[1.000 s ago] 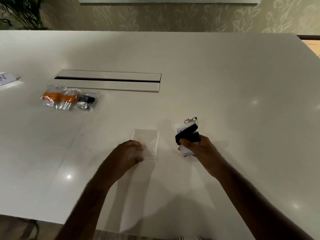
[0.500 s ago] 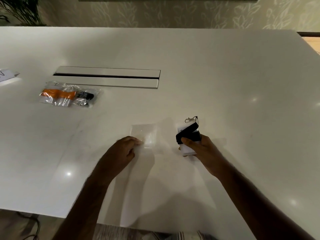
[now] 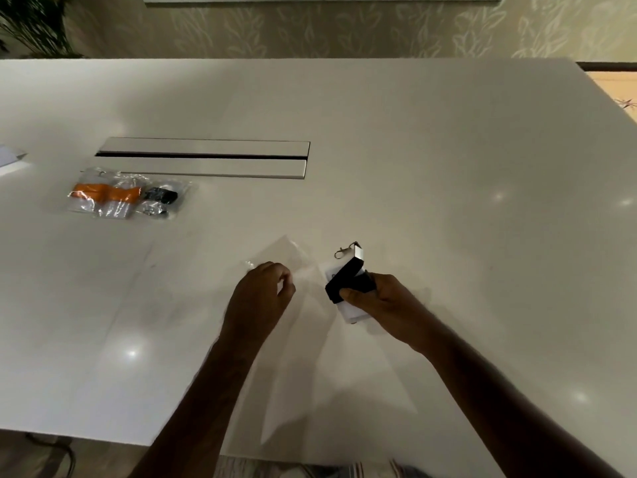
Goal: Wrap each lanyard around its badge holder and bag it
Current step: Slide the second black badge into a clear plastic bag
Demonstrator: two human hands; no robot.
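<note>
My right hand (image 3: 381, 305) grips a white badge holder (image 3: 351, 310) with a black lanyard (image 3: 344, 282) wound around it; the metal clip (image 3: 342, 252) sticks out at the far end. My left hand (image 3: 260, 298) pinches the near edge of a clear empty plastic bag (image 3: 284, 255), which is lifted and tilted just left of the badge holder. At the left of the white table (image 3: 448, 167) lie two filled clear bags, one with an orange lanyard (image 3: 103, 193) and one with a black lanyard (image 3: 160, 198).
A long cable slot with a metal lid (image 3: 203, 157) is set into the table behind the filled bags. A white paper card (image 3: 8, 157) lies at the far left edge. A plant (image 3: 31, 25) stands beyond the table's far left corner.
My left hand has picked the clear bag up off the table and turned it toward the badge holder. My right hand has kept its hold on the wrapped badge holder.
</note>
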